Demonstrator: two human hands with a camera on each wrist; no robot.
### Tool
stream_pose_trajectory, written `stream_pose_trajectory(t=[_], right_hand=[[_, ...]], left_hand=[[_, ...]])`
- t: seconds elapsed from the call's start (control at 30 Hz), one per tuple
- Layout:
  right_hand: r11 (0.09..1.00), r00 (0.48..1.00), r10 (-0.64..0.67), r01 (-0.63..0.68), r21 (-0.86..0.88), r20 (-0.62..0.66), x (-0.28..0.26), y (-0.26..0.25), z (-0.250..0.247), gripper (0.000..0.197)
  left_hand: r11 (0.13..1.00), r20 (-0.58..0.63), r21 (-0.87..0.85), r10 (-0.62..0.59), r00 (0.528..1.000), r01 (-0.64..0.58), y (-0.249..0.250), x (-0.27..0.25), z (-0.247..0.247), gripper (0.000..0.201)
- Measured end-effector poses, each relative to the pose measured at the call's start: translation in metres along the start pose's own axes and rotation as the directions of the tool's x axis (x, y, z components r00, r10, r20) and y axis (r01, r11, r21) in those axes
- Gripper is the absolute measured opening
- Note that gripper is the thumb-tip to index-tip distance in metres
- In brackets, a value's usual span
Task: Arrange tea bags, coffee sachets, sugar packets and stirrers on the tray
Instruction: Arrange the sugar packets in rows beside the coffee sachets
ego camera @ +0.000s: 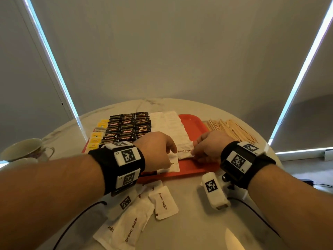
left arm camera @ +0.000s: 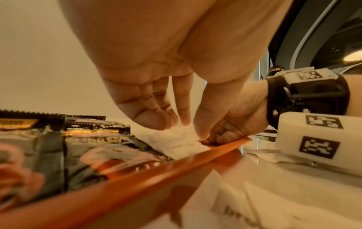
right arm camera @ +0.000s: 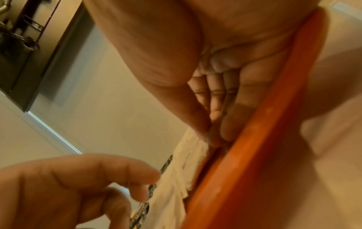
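A red tray [ego camera: 180, 175] lies in the middle of the round table. On it are yellow tea bags [ego camera: 97, 136] at the left, rows of dark coffee sachets [ego camera: 129, 128], then white sugar packets [ego camera: 173, 123]. A brown sugar packet [ego camera: 184, 150] lies at the near end of the sugar rows. My right hand [ego camera: 195, 153] pinches its right edge between thumb and fingers [right arm camera: 212, 137]. My left hand [ego camera: 169, 152] hovers at its left side, fingers pointing down onto the white paper [left arm camera: 182, 122]. Wooden stirrers [ego camera: 232, 129] lie in a heap on the table right of the tray.
Several loose brown sugar packets [ego camera: 163, 202] lie on the table in front of the tray, under my left wrist. Two cups [ego camera: 23, 149] stand at the far left edge. Black cables [ego camera: 77, 217] run from both wrists across the near table.
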State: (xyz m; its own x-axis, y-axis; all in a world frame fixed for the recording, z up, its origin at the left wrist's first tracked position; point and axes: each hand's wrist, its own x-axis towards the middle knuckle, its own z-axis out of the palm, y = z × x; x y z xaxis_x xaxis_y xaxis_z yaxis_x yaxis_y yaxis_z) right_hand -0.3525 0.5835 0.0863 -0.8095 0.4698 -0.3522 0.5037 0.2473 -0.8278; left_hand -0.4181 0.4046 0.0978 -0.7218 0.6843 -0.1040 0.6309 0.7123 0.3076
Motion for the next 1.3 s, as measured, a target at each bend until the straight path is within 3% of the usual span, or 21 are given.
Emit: stream_pose_trajectory(t=[0.17,0.23,0.3,0.43,0.53,0.77,0.9,1.13,1.3], right_hand=[[0.999,0.998,-0.036,0.035,-0.017,-0.05,0.001,0.004,-0.001,0.023],[0.996,0.993,-0.092,0.091,-0.012,-0.079,-0.001,0.005,0.0,0.015],[0.992,0.991,-0.122,0.122,0.002,-0.06,-0.002,0.003,0.002,0.005],[0.992,0.994,-0.113,0.113,0.058,-0.002,-0.002,-0.001,0.007,0.01],[0.975,0.984,-0.15,0.164,0.152,-0.096,0.004,-0.001,0.006,0.009],[0.947,0.986,-0.109,0.141,0.287,-0.125,0.009,0.008,0.007,0.01],[0.915,0.976,-0.079,0.152,0.374,-0.204,0.01,0.009,0.007,0.009],[0.875,0.993,-0.111,0.118,0.469,-0.042,0.012,0.009,0.015,0.04],[0.87,0.994,-0.106,0.102,0.482,-0.019,0.019,0.001,0.018,0.054]], left_hand=[[0.998,0.049,0.035,0.049,0.998,-0.05,0.009,0.002,0.006,0.053],[0.995,0.066,0.081,0.049,0.997,-0.054,0.011,0.003,0.009,0.053],[0.992,0.08,0.11,0.047,0.996,-0.056,0.011,0.004,0.012,0.051],[0.99,0.077,0.133,0.041,0.996,-0.051,0.014,0.006,0.016,0.044],[0.991,0.07,0.123,0.038,0.997,-0.046,0.014,0.007,0.017,0.043],[0.977,0.142,0.171,0.101,0.985,-0.125,0.019,0.01,0.017,0.055],[0.964,0.191,0.231,0.089,0.978,-0.133,0.023,0.012,0.017,0.058],[0.97,0.178,0.209,0.089,0.98,-0.126,0.024,0.012,0.015,0.059],[0.975,0.176,0.188,0.088,0.98,-0.121,0.023,0.011,0.016,0.059]])
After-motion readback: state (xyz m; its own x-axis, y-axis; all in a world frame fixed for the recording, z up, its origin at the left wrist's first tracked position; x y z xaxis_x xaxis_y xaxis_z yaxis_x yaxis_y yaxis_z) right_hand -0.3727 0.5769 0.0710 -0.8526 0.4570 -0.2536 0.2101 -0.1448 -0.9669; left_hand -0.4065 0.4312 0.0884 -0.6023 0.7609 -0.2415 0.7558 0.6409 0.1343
